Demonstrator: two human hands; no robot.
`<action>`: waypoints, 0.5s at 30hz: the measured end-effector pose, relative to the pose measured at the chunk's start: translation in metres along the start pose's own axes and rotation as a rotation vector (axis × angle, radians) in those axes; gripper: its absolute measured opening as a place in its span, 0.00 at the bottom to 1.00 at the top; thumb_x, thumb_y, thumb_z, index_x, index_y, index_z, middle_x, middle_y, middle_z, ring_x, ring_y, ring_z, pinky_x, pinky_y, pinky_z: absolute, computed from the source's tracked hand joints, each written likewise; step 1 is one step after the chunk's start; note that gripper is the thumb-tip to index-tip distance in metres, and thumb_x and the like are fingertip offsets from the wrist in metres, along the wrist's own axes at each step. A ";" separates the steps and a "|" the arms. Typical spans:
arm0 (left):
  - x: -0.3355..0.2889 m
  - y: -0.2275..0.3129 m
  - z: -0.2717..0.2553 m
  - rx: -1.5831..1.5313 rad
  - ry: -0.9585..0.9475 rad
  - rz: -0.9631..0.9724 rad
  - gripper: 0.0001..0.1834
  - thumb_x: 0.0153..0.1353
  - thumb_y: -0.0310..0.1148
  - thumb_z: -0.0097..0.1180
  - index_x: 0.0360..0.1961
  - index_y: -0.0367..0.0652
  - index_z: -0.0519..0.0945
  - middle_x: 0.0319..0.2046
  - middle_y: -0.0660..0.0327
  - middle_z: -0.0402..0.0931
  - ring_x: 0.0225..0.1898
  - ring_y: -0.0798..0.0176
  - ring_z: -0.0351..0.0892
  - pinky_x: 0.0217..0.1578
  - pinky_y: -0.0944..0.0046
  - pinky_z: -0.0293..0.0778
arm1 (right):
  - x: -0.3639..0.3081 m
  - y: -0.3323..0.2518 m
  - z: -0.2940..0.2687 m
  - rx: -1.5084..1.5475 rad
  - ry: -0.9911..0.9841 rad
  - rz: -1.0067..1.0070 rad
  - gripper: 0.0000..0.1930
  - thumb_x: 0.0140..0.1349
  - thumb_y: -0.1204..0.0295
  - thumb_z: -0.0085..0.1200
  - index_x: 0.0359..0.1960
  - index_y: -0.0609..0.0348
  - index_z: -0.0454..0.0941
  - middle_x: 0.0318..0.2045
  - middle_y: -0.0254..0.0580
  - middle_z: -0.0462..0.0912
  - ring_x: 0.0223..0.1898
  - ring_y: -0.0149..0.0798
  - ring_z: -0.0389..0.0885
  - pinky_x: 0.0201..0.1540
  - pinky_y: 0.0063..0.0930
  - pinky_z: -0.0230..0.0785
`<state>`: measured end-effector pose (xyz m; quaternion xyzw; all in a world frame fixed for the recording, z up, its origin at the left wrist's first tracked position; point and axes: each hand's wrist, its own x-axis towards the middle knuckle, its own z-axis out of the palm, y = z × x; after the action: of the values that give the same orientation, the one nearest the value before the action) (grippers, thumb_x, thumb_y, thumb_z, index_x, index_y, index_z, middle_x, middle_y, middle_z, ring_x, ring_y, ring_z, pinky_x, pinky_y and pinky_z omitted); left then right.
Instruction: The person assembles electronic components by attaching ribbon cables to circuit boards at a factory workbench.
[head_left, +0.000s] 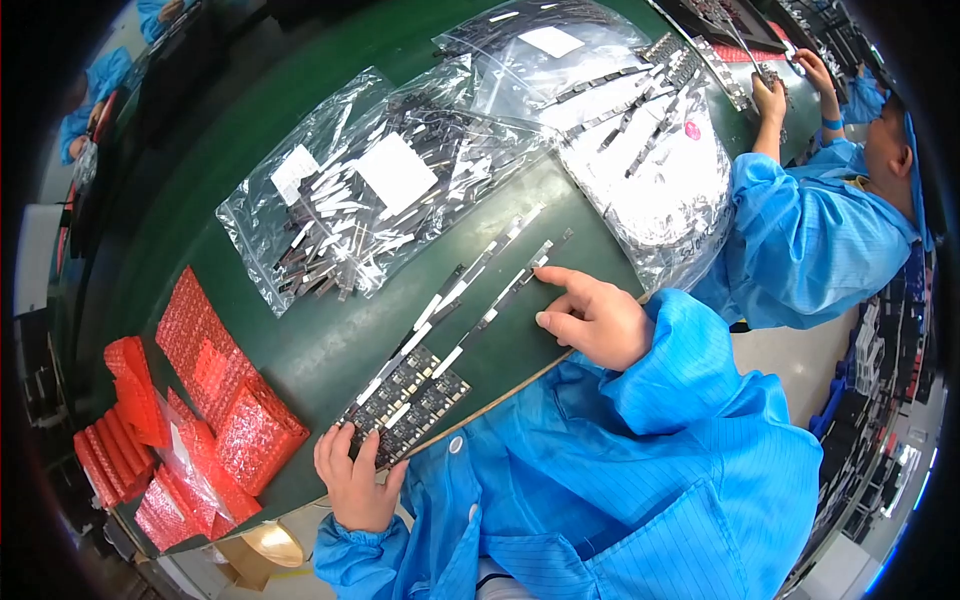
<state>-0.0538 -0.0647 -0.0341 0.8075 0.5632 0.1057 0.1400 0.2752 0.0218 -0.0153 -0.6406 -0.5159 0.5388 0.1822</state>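
Note:
A dark circuit board panel with rows of small components lies near the table's front edge. My left hand grips its near left corner, fingertips on the board and thumb at its near edge. Thin black-and-white flex cable strips stretch from the panel toward the far right. My right hand is beside the far part of the nearer flex cable strip, index finger extended to it and thumb apart. The other fingers curl under. Nothing shows between that hand's finger and thumb.
Clear plastic bags of flex cables cover the table's far side. A larger bag has loose strips on top. Red bubble-wrap pouches lie at the left. At the right, a co-worker in a blue smock handles parts.

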 end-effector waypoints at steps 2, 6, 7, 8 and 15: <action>0.000 0.000 0.000 -0.004 0.007 -0.003 0.33 0.33 0.31 0.70 0.46 0.43 0.72 0.53 0.49 0.62 0.56 0.42 0.59 0.55 0.44 0.56 | -0.001 -0.001 0.000 0.049 0.023 0.004 0.27 0.59 0.74 0.50 0.60 0.64 0.57 0.30 0.41 0.80 0.27 0.30 0.76 0.32 0.22 0.70; 0.000 0.000 0.000 -0.001 0.006 -0.002 0.33 0.33 0.31 0.70 0.46 0.43 0.72 0.53 0.49 0.62 0.56 0.42 0.59 0.55 0.44 0.56 | 0.001 -0.006 -0.001 0.112 0.019 0.069 0.29 0.59 0.74 0.51 0.61 0.63 0.55 0.30 0.41 0.80 0.27 0.30 0.76 0.32 0.23 0.71; 0.000 0.000 0.000 -0.003 0.007 -0.004 0.33 0.33 0.31 0.70 0.46 0.43 0.72 0.53 0.49 0.62 0.56 0.42 0.59 0.55 0.44 0.56 | 0.001 -0.006 -0.001 0.098 0.007 0.069 0.28 0.59 0.74 0.51 0.61 0.63 0.56 0.30 0.41 0.80 0.27 0.30 0.76 0.32 0.23 0.71; 0.000 0.000 0.000 -0.005 0.008 -0.005 0.33 0.33 0.31 0.70 0.46 0.43 0.72 0.53 0.49 0.62 0.56 0.42 0.59 0.55 0.44 0.56 | 0.001 -0.006 -0.002 0.084 -0.005 0.069 0.28 0.59 0.74 0.51 0.60 0.63 0.56 0.30 0.41 0.80 0.27 0.29 0.76 0.32 0.23 0.71; -0.001 0.000 0.001 0.002 0.003 -0.015 0.33 0.33 0.31 0.70 0.46 0.43 0.72 0.53 0.49 0.62 0.56 0.42 0.59 0.55 0.44 0.56 | 0.000 -0.001 -0.002 -0.013 -0.048 -0.013 0.22 0.59 0.73 0.51 0.55 0.64 0.65 0.30 0.39 0.81 0.27 0.29 0.77 0.33 0.23 0.71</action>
<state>-0.0535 -0.0658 -0.0346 0.8032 0.5696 0.1055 0.1392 0.2767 0.0230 -0.0141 -0.6253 -0.5277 0.5495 0.1691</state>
